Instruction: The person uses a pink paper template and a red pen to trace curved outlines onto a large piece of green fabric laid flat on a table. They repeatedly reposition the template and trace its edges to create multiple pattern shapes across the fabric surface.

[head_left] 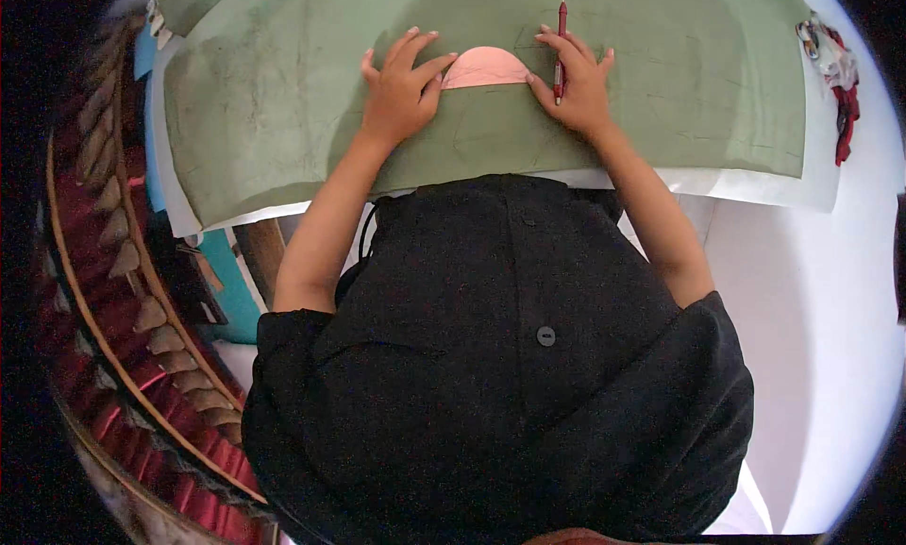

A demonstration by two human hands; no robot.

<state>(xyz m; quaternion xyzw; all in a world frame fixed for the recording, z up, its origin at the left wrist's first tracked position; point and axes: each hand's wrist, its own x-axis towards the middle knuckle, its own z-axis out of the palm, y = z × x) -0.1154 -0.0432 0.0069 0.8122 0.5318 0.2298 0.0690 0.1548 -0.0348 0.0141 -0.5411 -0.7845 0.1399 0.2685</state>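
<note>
Semicircle [485, 67] crosswise, curved edge away

1. Left hand [400, 94] and right hand [581, 94]: two bare hands.
2. Bare forearms [330, 210]: two.
3. Pink half-round flat piece [485, 67]: one.
4. Red pen [562, 20]: one.
5. Black short-sleeved shirt [434, 385]: one.

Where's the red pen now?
The red pen is in the head view, upper right of centre, at the right hand, right of the pink half-circle.
</note>
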